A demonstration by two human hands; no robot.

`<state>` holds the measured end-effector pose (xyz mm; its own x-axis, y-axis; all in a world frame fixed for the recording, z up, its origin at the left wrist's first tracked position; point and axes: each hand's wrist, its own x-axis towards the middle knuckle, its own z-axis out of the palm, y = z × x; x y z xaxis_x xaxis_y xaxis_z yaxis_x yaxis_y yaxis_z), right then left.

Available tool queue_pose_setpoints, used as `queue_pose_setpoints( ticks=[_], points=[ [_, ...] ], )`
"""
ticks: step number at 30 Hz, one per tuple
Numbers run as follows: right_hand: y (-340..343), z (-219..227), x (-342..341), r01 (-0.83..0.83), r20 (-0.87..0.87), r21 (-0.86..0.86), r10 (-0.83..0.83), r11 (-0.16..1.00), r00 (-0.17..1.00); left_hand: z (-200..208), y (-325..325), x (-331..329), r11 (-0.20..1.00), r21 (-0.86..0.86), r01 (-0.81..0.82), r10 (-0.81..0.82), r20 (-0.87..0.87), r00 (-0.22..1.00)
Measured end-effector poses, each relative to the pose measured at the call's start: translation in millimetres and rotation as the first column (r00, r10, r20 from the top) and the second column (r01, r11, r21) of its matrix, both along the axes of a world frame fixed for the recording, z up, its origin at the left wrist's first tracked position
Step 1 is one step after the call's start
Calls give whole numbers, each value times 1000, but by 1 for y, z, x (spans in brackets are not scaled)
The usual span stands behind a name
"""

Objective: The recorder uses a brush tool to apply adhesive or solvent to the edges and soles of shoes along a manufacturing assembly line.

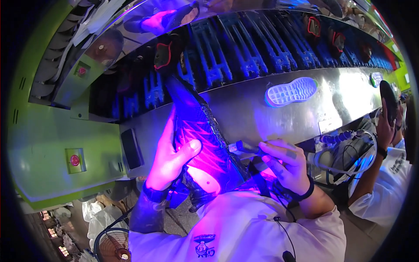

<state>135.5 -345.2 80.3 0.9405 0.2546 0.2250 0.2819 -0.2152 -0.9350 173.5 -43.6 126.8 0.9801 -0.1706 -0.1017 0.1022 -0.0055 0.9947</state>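
Observation:
A dark shoe (203, 131) lies tilted in front of me, its patterned side lit purple and pink. My left hand (168, 159) is closed on it, with the thumb lying over the shoe's side and the other fingers mostly hidden. Between the fingers of my right hand (288, 163) is a small brush (246, 147). Its pale tip is at the shoe's right edge, close to the dark, wet-looking rim; I cannot tell whether they touch. A pale shoe sole (291, 91) rests on the metal table (244, 105) beyond my right hand.
Behind the table runs a conveyor of blue slats (248, 48) carrying dark shoes with red-edged openings (163, 56). At left stands a green machine housing with a red button (75, 160). A co-worker's hand (386, 131) holds a dark sole at far right. A fan (112, 245) stands lower left.

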Motion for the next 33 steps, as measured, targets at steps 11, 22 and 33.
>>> queue_pose_setpoints(
  ticks=[11, 22, 33],
  points=[
    [-5, -2, 11, 32, 311, -124, 8, 992, 950, 4, -4, 8, 999, 52, 9, -7, -52, 999],
    [-13, -25, 1, -5, 221, -79, 22, 997, 975, -8, -3, 9, 1000, -21, -9, 6, -112, 994],
    [-37, -80, 53, 326, -293, 199, -261, 924, 920, -22, -8, 145, 887, 461, -30, 12, 42, 999]
  ],
)
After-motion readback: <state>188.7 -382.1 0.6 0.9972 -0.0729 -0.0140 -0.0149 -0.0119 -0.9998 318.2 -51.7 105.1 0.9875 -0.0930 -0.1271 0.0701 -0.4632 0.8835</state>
